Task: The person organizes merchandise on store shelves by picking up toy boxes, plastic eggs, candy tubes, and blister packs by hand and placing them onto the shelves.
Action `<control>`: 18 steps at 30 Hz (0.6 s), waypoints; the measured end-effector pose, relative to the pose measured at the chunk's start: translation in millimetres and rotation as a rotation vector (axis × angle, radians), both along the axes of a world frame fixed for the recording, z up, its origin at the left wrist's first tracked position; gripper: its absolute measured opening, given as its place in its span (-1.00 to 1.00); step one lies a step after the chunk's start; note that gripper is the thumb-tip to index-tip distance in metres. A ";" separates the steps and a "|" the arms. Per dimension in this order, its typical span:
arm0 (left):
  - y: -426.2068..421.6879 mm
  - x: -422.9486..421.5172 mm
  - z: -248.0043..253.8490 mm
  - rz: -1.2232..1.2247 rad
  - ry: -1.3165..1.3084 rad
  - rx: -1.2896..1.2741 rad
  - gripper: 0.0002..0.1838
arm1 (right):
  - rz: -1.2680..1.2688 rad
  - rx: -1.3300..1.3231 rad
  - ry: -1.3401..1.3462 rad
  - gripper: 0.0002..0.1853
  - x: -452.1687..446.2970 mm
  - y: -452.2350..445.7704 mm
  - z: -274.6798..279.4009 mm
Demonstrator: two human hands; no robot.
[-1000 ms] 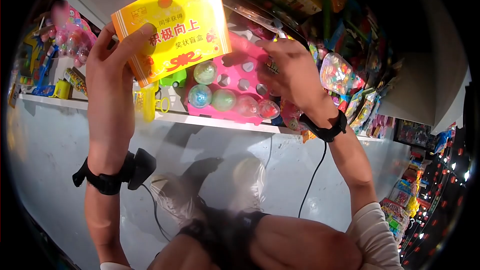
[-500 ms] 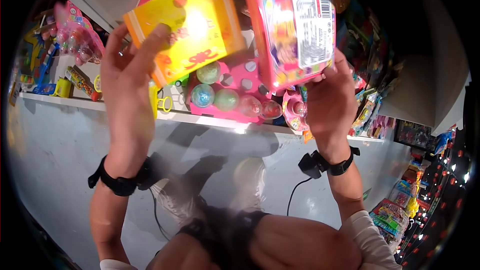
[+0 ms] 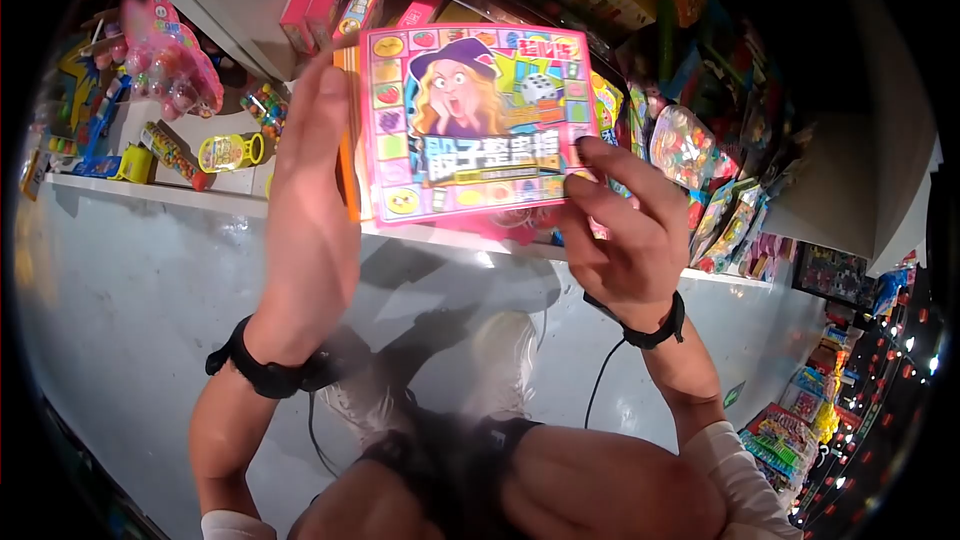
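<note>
Pink box lay broadside between two hands

The pink box point(image 3: 480, 120) stood nearest, its long axis running hand to hand. The right hand point(image 3: 630, 230) pinched its lower right corner. The left hand point(image 3: 315, 200) held its fingers straight and together along the orange box point(image 3: 349, 145), at the pink one's left edge; its grip could not be told. Beyond ran the shelf point(image 3: 235, 203).

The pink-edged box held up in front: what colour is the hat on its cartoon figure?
Purple hat, clearest in the head view.
</note>
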State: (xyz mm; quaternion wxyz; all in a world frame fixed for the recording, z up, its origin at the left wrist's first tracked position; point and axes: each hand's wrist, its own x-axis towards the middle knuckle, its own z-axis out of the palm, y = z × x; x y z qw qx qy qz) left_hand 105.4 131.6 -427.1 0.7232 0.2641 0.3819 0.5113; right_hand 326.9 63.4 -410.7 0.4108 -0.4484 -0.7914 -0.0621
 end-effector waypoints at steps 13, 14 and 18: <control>33.7 13.7 5.6 -0.348 0.259 0.862 -0.21 | 0.127 -0.840 0.865 -0.20 18.9 38.2 24.7; 49.4 12.1 10.5 -0.365 0.421 0.950 -0.21 | 0.102 -0.824 0.794 -0.20 26.3 46.4 27.7; 72.9 22.7 58.4 -0.497 0.900 0.937 -0.33 | -0.069 -0.665 0.428 -0.27 39.0 79.8 24.9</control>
